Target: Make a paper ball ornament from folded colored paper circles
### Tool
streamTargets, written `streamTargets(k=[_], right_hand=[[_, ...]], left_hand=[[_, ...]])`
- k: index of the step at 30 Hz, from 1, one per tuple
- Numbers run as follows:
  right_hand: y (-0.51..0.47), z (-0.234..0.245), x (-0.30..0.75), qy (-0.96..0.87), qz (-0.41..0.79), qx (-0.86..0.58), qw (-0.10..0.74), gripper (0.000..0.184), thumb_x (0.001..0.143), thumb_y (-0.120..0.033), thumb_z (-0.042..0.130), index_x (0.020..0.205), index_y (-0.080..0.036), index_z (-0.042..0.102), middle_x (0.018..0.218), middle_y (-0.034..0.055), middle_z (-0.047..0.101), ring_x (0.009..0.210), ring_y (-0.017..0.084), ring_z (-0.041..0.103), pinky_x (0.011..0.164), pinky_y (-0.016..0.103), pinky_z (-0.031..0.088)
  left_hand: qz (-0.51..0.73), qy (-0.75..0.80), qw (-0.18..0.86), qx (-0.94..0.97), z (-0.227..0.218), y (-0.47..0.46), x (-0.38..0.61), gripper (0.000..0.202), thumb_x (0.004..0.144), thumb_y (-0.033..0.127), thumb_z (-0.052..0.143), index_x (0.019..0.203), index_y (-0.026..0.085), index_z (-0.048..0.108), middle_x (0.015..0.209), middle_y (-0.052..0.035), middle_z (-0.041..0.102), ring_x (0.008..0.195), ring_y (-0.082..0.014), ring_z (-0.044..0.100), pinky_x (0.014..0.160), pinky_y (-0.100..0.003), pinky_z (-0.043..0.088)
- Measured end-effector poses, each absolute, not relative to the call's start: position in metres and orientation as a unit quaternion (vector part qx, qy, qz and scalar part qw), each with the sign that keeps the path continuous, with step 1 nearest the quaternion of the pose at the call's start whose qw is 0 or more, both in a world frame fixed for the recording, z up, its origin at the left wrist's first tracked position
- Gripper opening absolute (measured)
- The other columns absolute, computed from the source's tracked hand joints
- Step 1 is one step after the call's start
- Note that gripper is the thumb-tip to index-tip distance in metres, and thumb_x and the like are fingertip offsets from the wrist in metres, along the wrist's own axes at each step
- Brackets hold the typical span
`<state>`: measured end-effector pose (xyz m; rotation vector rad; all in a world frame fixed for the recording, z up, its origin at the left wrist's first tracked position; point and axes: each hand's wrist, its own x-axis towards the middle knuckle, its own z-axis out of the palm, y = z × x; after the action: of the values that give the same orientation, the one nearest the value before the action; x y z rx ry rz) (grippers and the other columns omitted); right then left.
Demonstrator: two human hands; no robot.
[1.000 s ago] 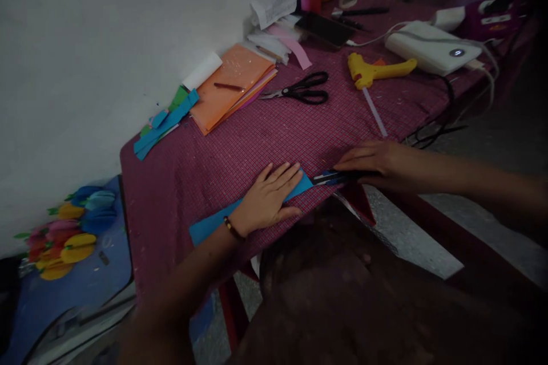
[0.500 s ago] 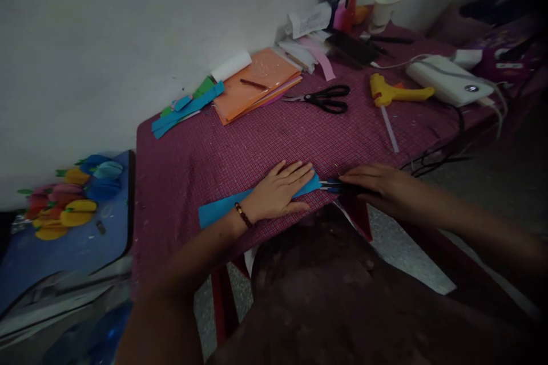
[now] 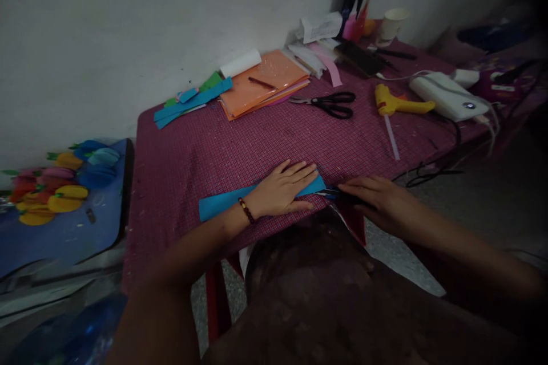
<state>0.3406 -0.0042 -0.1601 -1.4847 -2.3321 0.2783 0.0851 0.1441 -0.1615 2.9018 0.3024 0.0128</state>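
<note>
A long blue strip of paper or felt lies along the near edge of the table. My left hand rests flat on its right part, fingers stretched out to the right. Dark-handled scissors are in my right hand, whose fingers close around the handles. Their blades point left and meet the strip's right end; how far they are apart is hard to make out.
Black-handled scissors, orange sheets and blue strips lie further back. A yellow glue gun and a white box with a cable are at the right. Colourful round pieces sit on a blue surface at left.
The view has shifted slightly. The scissor blades have moved against the strip's right end and show less. My left hand stays flat on the strip.
</note>
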Motion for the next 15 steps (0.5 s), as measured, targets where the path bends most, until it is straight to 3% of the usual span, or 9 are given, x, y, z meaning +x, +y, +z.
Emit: streamTargets(k=[6, 10, 15], right_hand=[[-0.014, -0.157, 0.339, -0.817, 0.131, -0.53, 0.187, 0.041, 0.091, -0.011, 0.05, 0.131, -0.018, 0.059, 0.117, 0.0124, 0.067, 0.102, 0.023, 0.066, 0.086, 0.04, 0.056], [-0.014, -0.152, 0.336, -0.811, 0.131, -0.537, 0.192, 0.041, 0.089, -0.01, 0.051, 0.128, -0.02, 0.062, 0.115, 0.0112, 0.068, 0.101, 0.023, 0.066, 0.087, 0.042, 0.057], [-0.012, -0.149, 0.335, -0.808, 0.128, -0.541, 0.194, 0.041, 0.089, -0.012, 0.052, 0.128, -0.02, 0.063, 0.116, 0.0115, 0.068, 0.103, 0.024, 0.067, 0.089, 0.042, 0.058]], left_hand=[[0.011, 0.102, 0.123, 0.987, -0.163, 0.145, 0.087, 0.08, 0.094, 0.07, 0.027, 0.156, 0.019, 0.023, 0.164, -0.0096, 0.026, 0.152, -0.025, 0.021, 0.123, -0.048, 0.01], [0.012, 0.122, 0.161, 0.979, -0.16, 0.16, 0.078, 0.068, 0.099, 0.061, 0.026, 0.155, 0.022, 0.028, 0.163, -0.0089, 0.03, 0.151, -0.0219, 0.024, 0.123, -0.045, 0.017], [0.024, 0.238, 0.103, 0.965, -0.163, 0.182, 0.044, 0.062, 0.1, 0.055, 0.033, 0.152, 0.021, 0.035, 0.162, -0.0105, 0.031, 0.15, -0.027, 0.027, 0.122, -0.051, 0.019]])
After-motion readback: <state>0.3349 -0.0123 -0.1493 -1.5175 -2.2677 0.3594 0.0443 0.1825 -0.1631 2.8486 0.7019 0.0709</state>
